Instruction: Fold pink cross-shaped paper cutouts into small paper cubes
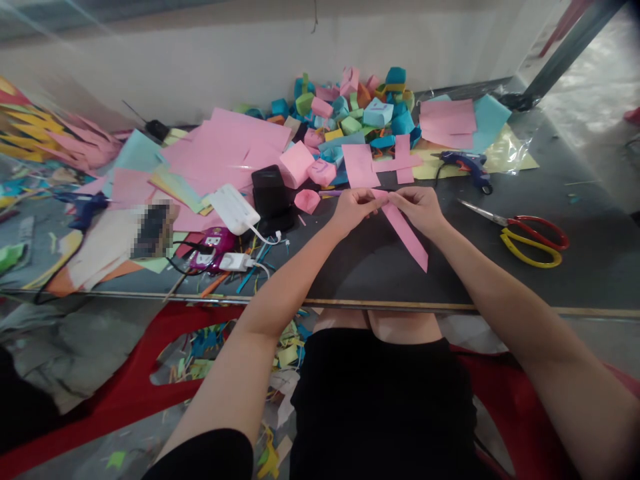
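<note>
A pink paper strip point(406, 235) is pinched at its upper end between both hands, over the dark table. My left hand point(356, 208) grips it from the left and my right hand point(416, 205) from the right, fingertips nearly meeting. The strip's free end points down and right, cut to a slant. Just beyond the hands lie a pink paper sheet point(360, 167) and a cross-shaped pink cutout point(404, 160). Left of my left hand sits a small folded pink paper piece point(307, 201). Scissors point(525, 233) with red and yellow handles rest to the right, blades partly open.
A heap of folded paper boxes point(350, 110) stands against the wall. One blue glue gun point(467, 167) lies at right, another glue gun point(85, 208) at left. A purple power strip point(213, 247), white adapter point(234, 208) and black box point(270, 190) crowd the left side.
</note>
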`<state>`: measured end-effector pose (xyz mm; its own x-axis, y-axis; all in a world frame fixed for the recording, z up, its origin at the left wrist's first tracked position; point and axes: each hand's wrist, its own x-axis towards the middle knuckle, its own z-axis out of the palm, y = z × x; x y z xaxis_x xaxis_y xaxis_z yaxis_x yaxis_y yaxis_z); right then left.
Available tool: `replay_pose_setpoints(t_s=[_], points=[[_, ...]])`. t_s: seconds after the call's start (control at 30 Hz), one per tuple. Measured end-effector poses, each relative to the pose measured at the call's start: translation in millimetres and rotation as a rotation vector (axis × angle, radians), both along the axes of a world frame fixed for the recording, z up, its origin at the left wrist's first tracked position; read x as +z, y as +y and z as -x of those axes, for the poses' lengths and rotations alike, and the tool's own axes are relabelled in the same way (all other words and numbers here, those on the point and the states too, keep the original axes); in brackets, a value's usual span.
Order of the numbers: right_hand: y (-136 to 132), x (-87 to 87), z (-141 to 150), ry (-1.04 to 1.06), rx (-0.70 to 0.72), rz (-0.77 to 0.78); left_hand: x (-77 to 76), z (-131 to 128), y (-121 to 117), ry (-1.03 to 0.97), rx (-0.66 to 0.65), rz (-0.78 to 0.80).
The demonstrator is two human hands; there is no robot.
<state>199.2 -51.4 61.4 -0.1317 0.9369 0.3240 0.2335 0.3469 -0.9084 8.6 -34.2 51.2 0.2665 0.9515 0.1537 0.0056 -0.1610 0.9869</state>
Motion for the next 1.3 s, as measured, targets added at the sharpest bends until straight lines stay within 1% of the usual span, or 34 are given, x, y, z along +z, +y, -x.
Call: replay_pose_setpoints(t_s=[0.23,0.4,0.67,0.87,1.07,1.17,1.3], points=[[-2.5,-0.1,-0.4,0.028,-0.013,-0.041,1.6,-0.8,0.0,0.005,0.033,-0.019],[-4.4,2.3,0.3,0.019,-0.025,-0.06,2.2,-1.4,-0.6,-0.016,0.025,-0.023],[-5.7,6.8,0.2,-0.025,0.0,-0.049,1.4,-2.2,-2.3,0.009,0.041,-0.017],[-6.5,8.3,0.1,-0.02,0.017,-0.056,0.4,-3.2,-2.7,-0.003,0.047,-0.002],[-5.7,5.3,0.2,-0.009,0.028,-0.034,2.1,-2.8,-3.1,-0.025,0.031,0.023],[-5.5,4.0,0.0,-0.032,0.028,-0.013,2.8,-2.6,-2.9,-0.057,0.015,0.055],[-5.5,3.6,-0.7,-0.086,0.015,-0.016,0.1,-3.5,-2.0,-0.099,0.032,0.081]])
